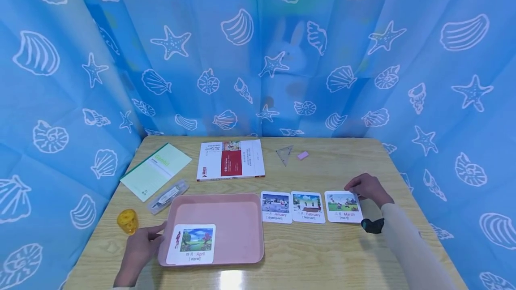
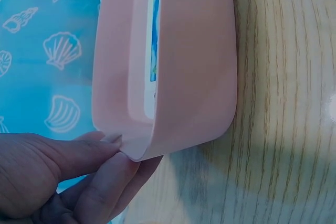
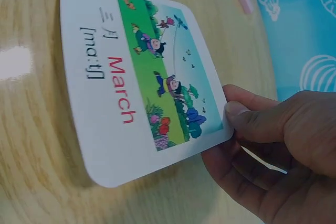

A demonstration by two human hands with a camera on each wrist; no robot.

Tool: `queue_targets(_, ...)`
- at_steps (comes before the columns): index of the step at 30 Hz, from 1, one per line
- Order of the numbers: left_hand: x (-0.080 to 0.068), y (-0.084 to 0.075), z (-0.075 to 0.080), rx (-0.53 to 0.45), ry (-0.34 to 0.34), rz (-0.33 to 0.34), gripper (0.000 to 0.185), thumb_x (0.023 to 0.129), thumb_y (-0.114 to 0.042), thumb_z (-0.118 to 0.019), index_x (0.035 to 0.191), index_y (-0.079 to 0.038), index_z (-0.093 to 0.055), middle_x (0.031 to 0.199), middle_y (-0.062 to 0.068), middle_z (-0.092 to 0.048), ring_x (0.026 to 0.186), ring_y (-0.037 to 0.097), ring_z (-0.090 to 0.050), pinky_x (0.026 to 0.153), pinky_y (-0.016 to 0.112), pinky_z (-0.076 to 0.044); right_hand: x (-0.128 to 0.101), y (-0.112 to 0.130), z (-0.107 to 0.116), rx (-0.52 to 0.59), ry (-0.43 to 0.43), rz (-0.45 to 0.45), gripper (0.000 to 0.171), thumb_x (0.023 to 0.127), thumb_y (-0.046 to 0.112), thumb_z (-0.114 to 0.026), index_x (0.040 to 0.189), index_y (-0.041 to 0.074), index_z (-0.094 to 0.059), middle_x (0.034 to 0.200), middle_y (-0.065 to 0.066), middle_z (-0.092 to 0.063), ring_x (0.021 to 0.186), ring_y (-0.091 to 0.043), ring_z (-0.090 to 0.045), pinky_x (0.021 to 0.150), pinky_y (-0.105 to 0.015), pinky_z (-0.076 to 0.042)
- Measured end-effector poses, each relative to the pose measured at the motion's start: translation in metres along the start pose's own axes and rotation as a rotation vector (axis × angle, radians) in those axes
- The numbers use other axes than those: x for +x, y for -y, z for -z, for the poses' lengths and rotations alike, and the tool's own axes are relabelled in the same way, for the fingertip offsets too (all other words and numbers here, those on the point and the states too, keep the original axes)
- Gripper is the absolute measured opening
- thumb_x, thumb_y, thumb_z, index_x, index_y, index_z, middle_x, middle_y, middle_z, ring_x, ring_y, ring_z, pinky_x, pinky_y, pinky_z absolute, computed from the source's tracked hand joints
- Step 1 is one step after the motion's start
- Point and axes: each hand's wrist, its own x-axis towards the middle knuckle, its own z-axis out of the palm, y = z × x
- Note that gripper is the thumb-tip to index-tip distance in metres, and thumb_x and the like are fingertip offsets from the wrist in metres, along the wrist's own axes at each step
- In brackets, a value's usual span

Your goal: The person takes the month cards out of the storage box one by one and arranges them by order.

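Observation:
My right hand (image 1: 367,188) pinches the upper right corner of the March flashcard (image 1: 338,213), thumb on its printed face. In the right wrist view the March card (image 3: 136,103) is slightly raised over the wood, casting a shadow. Left of it lie the February card (image 1: 308,218) and the January card (image 1: 276,218), side by side. My left hand (image 1: 141,246) pinches the left rim of a pink tray (image 1: 238,254); the left wrist view shows thumb and fingers on the tray's end wall (image 2: 137,148). Inside the tray is the April card (image 1: 191,256), at the left.
Behind the tray lie a green notebook (image 1: 155,171), a clear pen case (image 1: 167,197) and a white book (image 1: 230,160). A yellow object (image 1: 128,221) stands left of the tray. A set square (image 1: 284,154) and a pink eraser (image 1: 303,155) lie at the back. A blue curtain (image 1: 258,93) encloses the table.

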Motion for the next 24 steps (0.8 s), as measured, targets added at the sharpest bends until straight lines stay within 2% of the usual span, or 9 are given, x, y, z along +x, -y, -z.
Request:
queue_targets(10, -0.002, -0.001, -0.001, 0.021, -0.016, -0.02, 0.037, 0.086, -0.001, -0.063, 0.123, -0.003, -0.058, 0.102, 0.024, -0.067, 0.079, 0.022, -0.064, 0.06, 0.031, -0.052, 0.0, 0.002, -0.011, -0.022, -0.049, 0.01, 0.018, 0.089, 0.004, -0.059, 0.104, 0.001, -0.067, 0.101, -0.015, -0.065, 0.087, -0.025, -0.061, 0.069, -0.035, -0.055)
queue_targets(24, -0.002, -0.002, -0.001, 0.038, -0.023, -0.005, 0.038, 0.087, -0.001, -0.063, 0.124, -0.004, -0.057, 0.103, 0.023, -0.067, 0.078, 0.022, -0.064, 0.059, 0.03, -0.052, 0.002, 0.002, -0.016, -0.019, -0.07, 0.021, 0.018, 0.088, 0.005, -0.06, 0.103, -0.002, -0.067, 0.096, -0.016, -0.065, 0.08, -0.023, -0.062, 0.064, -0.034, -0.055)
